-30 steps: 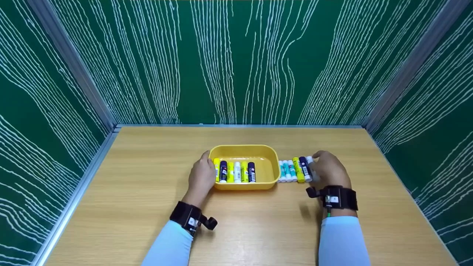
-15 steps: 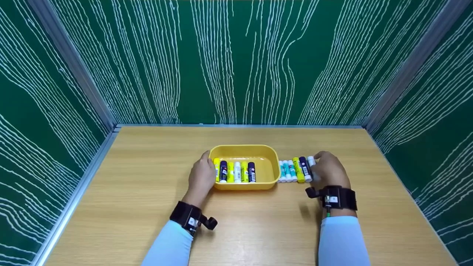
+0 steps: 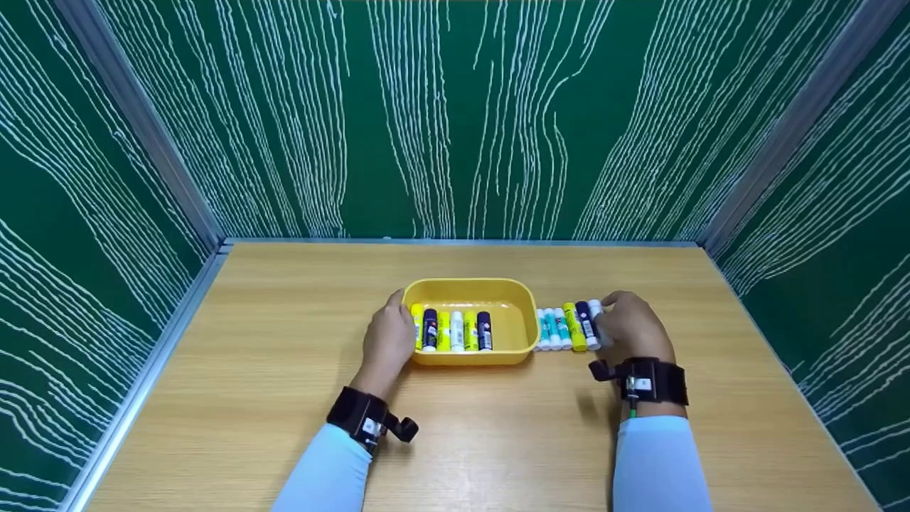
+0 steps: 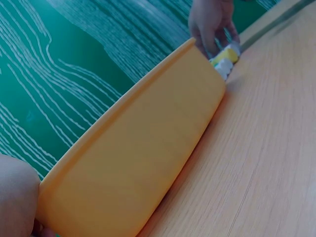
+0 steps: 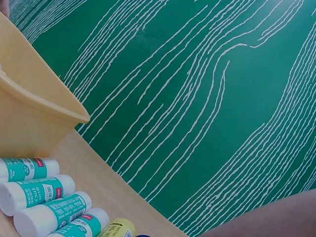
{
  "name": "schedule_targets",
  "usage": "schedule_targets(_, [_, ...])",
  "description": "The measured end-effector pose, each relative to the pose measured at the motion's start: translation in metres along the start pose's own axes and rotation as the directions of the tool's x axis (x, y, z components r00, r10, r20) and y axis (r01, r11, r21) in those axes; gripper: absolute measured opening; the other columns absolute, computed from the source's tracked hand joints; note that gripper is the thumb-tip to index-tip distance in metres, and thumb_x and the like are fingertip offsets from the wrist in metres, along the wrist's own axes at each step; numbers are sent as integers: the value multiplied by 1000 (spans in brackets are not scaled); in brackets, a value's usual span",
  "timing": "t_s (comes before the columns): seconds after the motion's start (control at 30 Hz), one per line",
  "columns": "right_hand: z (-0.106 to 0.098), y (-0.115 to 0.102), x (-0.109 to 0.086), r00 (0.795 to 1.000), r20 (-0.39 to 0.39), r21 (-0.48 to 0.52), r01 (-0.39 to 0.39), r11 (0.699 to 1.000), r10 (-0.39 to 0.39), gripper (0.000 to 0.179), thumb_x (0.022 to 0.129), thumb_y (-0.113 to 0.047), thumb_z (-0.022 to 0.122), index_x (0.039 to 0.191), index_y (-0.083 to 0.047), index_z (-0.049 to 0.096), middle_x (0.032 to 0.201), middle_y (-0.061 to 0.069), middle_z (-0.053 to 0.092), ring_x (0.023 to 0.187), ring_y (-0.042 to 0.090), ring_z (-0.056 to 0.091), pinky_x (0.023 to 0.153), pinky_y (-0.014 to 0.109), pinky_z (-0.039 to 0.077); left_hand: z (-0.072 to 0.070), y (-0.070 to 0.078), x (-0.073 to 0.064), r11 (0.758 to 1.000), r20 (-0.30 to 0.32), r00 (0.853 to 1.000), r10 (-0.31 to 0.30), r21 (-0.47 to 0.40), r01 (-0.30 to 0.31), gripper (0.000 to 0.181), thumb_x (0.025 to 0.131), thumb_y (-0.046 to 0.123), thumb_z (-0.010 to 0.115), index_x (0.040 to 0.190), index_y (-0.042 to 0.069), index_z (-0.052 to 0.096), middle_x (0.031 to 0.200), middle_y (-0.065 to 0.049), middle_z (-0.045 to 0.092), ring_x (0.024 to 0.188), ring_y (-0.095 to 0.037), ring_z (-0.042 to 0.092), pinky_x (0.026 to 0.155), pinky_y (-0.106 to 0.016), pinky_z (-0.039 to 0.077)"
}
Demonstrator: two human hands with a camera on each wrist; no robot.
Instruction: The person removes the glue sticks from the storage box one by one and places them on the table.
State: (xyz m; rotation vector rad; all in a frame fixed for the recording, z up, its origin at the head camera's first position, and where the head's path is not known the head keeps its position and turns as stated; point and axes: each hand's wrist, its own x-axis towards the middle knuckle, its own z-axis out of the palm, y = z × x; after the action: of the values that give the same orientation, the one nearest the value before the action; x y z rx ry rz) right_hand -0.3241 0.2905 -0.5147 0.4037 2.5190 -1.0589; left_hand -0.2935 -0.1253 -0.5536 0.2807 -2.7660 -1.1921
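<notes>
Along the left end of a yellow plastic basket [image 3: 468, 359], my left hand [image 3: 387, 338] holds its wall, fingers at the rim. Inside lies a row of several glue sticks, yellow, dark blue and white, such as a dark blue glue stick [image 3: 485, 331]. Against the basket's right wall a second row lies on the table: teal-and-white glue sticks [image 5: 52, 212], a yellow glue stick [image 3: 574, 327] and a dark blue one [image 3: 587, 324]. At that row's right end my right hand [image 3: 635, 328] holds a white glue stick [image 3: 596, 306] by its ends, its lower part hidden by the hand.
The wooden table [image 3: 490, 441] stretches in front of the basket and to both sides. Green panels [image 3: 455, 121] with white wavy lines stand behind and at the sides, joined by grey metal posts [image 3: 138, 121]. Each wrist wears a black camera strap [image 3: 657, 380].
My right hand shifts slightly right and back left, the white glue stick at the row's end moving a little with it. My left hand and the basket stay put.
</notes>
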Motion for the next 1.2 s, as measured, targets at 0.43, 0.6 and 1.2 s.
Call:
schedule_targets(0.43, [0, 0, -1, 999, 3, 49, -37, 998, 37, 62, 118, -25, 50, 176, -6, 34, 176, 31, 43, 146, 49, 54, 112, 69, 59, -1, 2, 1, 999, 20, 999, -36, -18, 36, 53, 124, 25, 39, 173, 7, 46, 164, -23, 64, 143, -39, 70, 117, -57, 61])
schedule_targets(0.6, [0, -8, -5, 998, -62, 52, -5, 999, 8, 62, 118, -23, 55, 176, -7, 36, 177, 30, 42, 153, 52, 51, 122, 75, 50, -2, 2, 0, 999, 20, 999, -27, -17, 27, 52, 124, 24, 39, 173, 7, 47, 161, -24, 65, 141, -41, 71, 116, -58, 62])
schedule_targets(1.2, [50, -95, -42, 913, -133, -73, 379, 922, -386, 55, 113, -21, 65, 165, -4, 54, 153, 28, 66, 139, 45, 67, 112, 57, 63, 0, 0, 2, 1000, 5, 1000, -4, -26, 5, 51, 123, 23, 40, 171, 5, 49, 162, -23, 65, 140, -39, 73, 113, -57, 63])
